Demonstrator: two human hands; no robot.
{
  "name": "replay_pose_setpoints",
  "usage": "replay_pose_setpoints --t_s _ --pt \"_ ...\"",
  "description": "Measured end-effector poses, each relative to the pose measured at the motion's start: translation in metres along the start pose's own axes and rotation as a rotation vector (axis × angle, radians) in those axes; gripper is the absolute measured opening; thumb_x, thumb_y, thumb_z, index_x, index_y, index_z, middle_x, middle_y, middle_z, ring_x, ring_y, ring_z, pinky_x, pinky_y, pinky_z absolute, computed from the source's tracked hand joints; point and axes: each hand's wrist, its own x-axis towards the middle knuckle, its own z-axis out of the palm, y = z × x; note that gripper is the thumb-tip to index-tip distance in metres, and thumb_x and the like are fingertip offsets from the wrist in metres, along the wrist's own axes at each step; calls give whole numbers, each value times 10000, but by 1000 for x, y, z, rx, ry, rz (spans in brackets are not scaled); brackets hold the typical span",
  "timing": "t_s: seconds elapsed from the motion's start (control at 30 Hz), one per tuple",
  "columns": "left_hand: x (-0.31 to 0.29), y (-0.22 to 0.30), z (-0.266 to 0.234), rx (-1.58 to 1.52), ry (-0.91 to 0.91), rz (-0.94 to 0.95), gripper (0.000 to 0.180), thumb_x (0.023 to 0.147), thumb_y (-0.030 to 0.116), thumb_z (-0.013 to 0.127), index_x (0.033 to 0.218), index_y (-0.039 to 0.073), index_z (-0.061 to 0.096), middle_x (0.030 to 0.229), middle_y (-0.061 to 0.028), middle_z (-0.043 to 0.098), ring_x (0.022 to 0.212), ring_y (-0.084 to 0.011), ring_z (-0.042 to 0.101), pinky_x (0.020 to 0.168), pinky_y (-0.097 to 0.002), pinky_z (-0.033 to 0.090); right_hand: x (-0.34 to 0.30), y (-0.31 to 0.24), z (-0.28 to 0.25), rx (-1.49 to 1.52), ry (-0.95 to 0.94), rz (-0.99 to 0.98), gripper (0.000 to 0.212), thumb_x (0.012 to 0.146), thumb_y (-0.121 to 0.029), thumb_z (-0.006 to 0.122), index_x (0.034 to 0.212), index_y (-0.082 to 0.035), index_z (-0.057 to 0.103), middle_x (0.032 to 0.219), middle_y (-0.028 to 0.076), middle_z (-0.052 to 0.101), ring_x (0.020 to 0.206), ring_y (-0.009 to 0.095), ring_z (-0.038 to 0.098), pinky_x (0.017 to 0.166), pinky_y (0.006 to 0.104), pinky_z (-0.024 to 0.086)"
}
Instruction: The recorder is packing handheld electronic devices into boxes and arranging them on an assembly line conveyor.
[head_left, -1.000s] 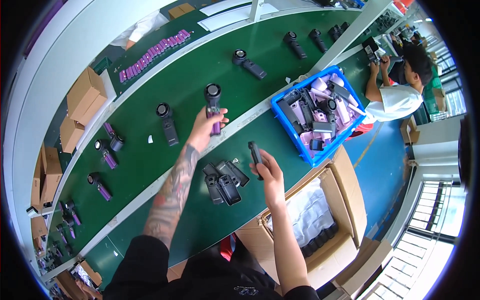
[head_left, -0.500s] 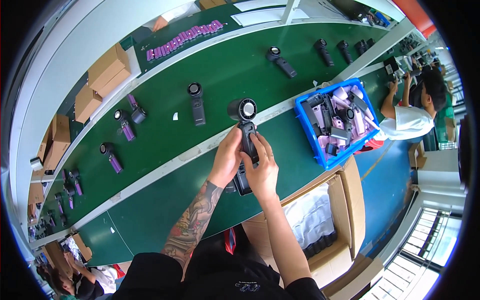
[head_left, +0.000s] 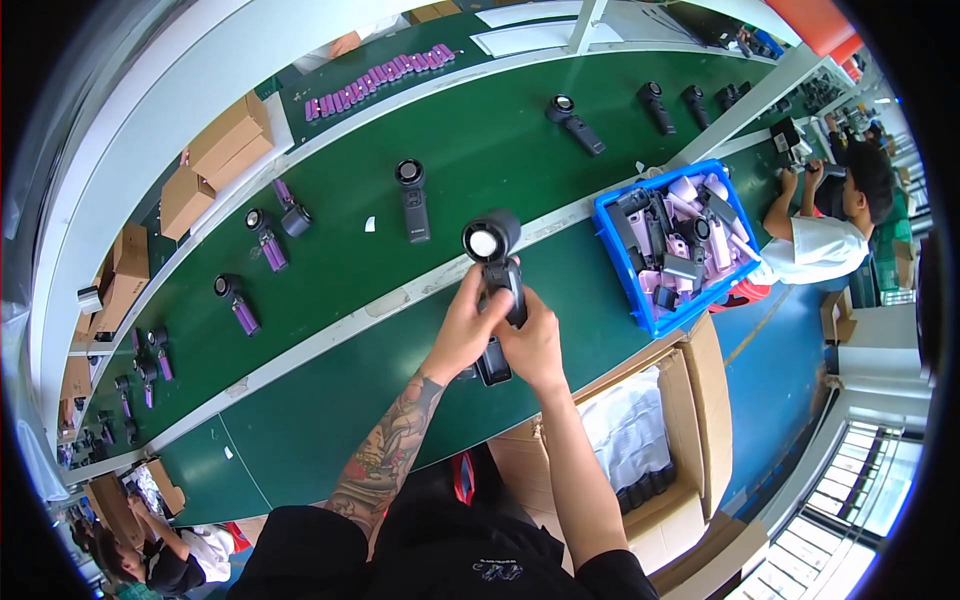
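Dark handheld fan (head_left: 498, 262), held over the worktop (head_left: 330, 420), round head (head_left: 484, 243) forward; left hand (head_left: 467, 325) and right hand (head_left: 533, 343) both clamped on its handle (head_left: 511, 276). Below them lies a black casing (head_left: 494, 366); to the right, a blue crate (head_left: 664, 322) holds parts (head_left: 680, 266).

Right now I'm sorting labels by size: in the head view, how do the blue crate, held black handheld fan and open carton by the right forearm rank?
1. Open carton
2. Blue crate
3. Black handheld fan

Apparent size only.
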Motion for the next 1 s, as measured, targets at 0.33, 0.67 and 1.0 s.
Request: replay_pose_setpoints --t_s 0.33,0.67,1.0 --pt "5 3 -30 203 65 -295 503 962 261 619 1363 7 452 1164 -153 639 949 -212 643 841 -301 522 14 28 33 104 -58 -45 291 839 -186 677 1030 17 592 808 111 658 518 225 563 499 349 470" --pt "79 -33 -343 1546 743 232 631 898 347 634 1385 1 429 1262 -252 540 1088 -411 565 983 -459 440 126 43 18 507 -95 307 264 921 -271 629 990 -17 631 813 67 663 596 92 538 528 196 412" --pt "110 -31 -362 1499 351 -91 695 808 215 737 1429 189 426 1219 -199 531 1005 -392 597 889 -454 498 51 120 13 -193 -19 68 385 795 -70 707 1177 -53 667 921 70 705 787 219 658 753 334 541"
